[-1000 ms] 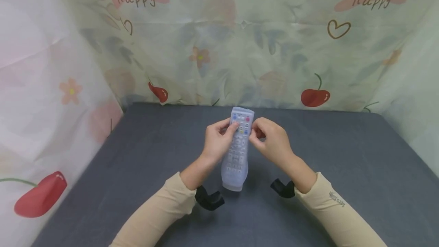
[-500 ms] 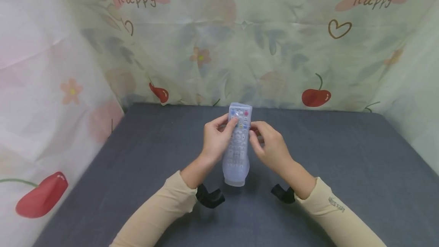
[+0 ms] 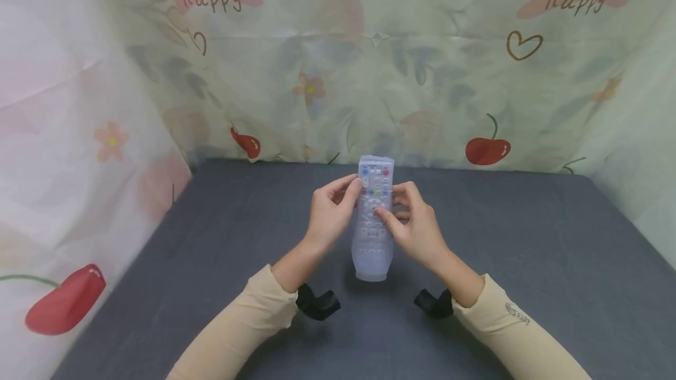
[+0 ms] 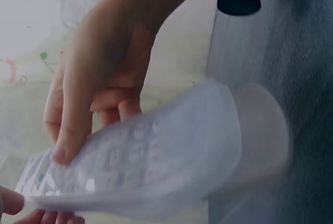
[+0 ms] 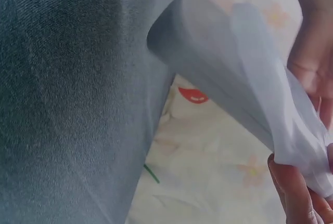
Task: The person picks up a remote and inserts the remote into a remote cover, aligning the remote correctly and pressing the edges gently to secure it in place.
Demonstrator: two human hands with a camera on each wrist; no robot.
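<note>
In the head view a pale remote control in a translucent cover is held up above the dark table, buttons facing me. Its left edge near the top is pinched by my left hand, thumb at the front side. My right hand grips the right edge, its thumb lying on the front buttons and its fingers behind. The left wrist view shows the cover reaching past the remote's lower end. From the right wrist, the remote's grey side and cover look blurred, and fingertips touch the far end.
A dark table lies under both arms. A printed curtain stands behind it and along both sides. Black straps hang from both wrists, below the beige sleeves.
The remote has risen slightly, ending a little further right. My right thumb has moved from its right edge onto its front. My left thumb has shifted from the buttons toward the left edge.
</note>
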